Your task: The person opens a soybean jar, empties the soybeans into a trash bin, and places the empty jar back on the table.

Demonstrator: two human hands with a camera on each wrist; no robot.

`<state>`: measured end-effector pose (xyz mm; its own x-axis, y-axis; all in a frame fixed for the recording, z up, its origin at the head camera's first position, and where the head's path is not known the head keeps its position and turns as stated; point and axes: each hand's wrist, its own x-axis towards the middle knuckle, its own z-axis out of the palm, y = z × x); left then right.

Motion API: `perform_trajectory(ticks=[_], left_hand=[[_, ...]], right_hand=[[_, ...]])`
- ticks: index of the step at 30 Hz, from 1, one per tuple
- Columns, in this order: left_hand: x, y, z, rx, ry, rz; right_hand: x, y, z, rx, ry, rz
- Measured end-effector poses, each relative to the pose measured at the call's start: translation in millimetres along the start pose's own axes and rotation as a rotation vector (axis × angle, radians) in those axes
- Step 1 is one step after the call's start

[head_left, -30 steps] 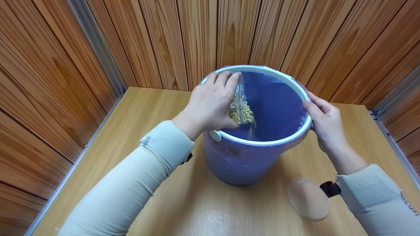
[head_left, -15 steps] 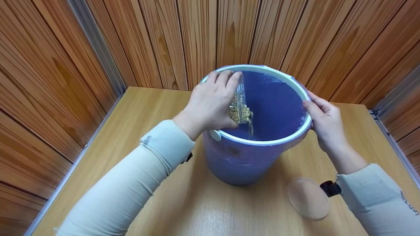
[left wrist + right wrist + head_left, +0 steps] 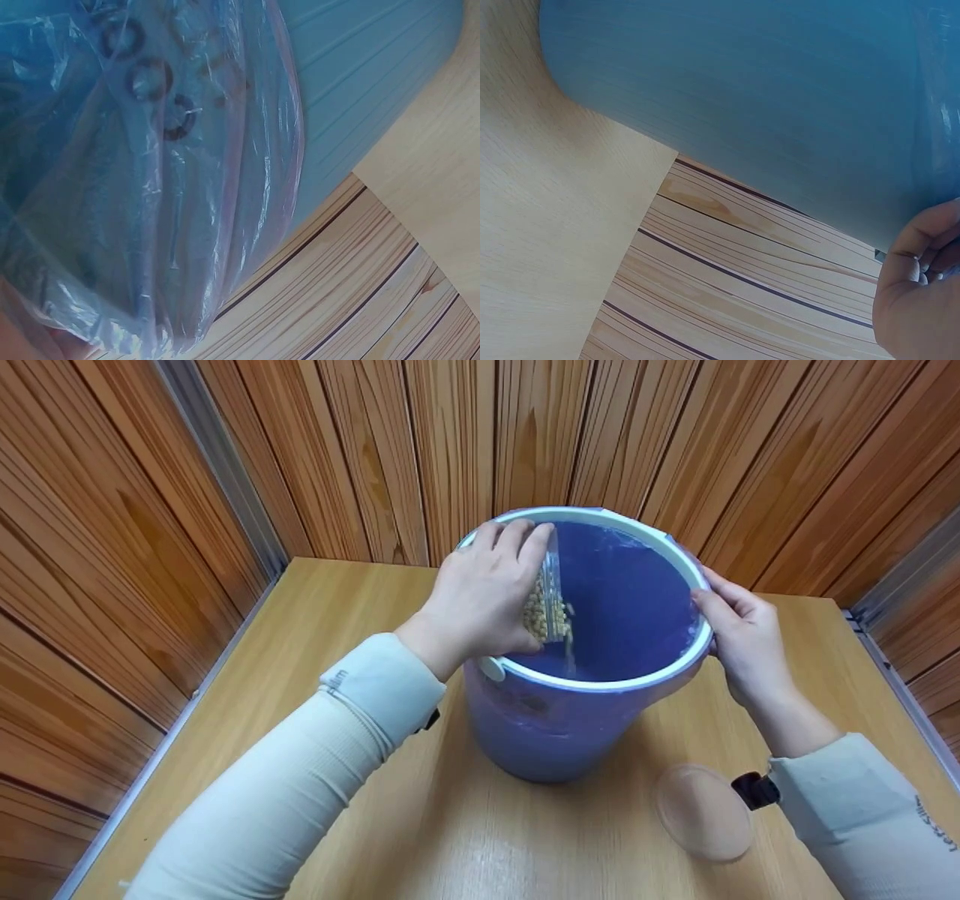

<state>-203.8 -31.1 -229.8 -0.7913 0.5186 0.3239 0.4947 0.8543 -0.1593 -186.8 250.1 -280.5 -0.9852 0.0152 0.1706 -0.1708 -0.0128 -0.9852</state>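
Note:
My left hand (image 3: 487,592) grips a clear plastic jar (image 3: 553,574), tipped on its side over the mouth of a purple-blue bucket-like bin (image 3: 540,742). Pale yellow beans (image 3: 535,619) lie inside the jar, and a thin stream falls from its mouth into the bin. With thumb and fingers my right hand (image 3: 750,637) pinches the bin's light rim on the right side. A thin see-through bag (image 3: 195,187) lines the bin and folds over its outside in the left wrist view. Where the beans land is hidden by the bin's near wall.
A round clear lid (image 3: 705,814) lies on the wooden table (image 3: 360,802) to the right, in front of the bin, near the right wrist's black strap (image 3: 756,791). Wood-plank walls (image 3: 360,457) stand behind and at both sides, with metal rails in the corners.
Beans have kept pouring out, and fewer show at the jar's mouth. The jar has turned slightly. Both hands and the bin stay almost where they were.

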Motion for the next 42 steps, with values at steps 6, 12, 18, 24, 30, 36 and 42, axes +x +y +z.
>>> perform_trajectory(ticks=[6, 12, 18, 24, 30, 36, 42], left_hand=[[-0.1, 0.6, -0.6, 0.010, -0.006, 0.005], [0.1, 0.9, -1.3, 0.014, 0.006, 0.009], [-0.3, 1.7, -2.1, 0.027, 0.001, 0.011], [-0.6, 1.4, -2.2, 0.044, 0.020, 0.018], [-0.7, 1.6, -1.9, 0.054, 0.019, 0.018], [-0.5, 2.1, -2.4, 0.065, 0.008, 0.016], [-0.8, 2.4, -3.1, 0.074, 0.011, 0.014]], right_hand=[[-0.5, -0.3, 0.5, 0.003, 0.002, -0.001], [-1.4, -0.9, 0.0, -0.006, -0.001, -0.004], [-1.3, -1.1, -0.1, 0.003, -0.009, -0.012], [-0.1, -1.6, 1.2, 0.027, -0.011, -0.015], [-0.5, -1.7, 1.1, 0.024, -0.015, -0.013], [-0.3, -1.7, 1.8, 0.010, -0.006, -0.002], [-0.5, -1.9, 2.2, 0.007, -0.007, 0.001]])
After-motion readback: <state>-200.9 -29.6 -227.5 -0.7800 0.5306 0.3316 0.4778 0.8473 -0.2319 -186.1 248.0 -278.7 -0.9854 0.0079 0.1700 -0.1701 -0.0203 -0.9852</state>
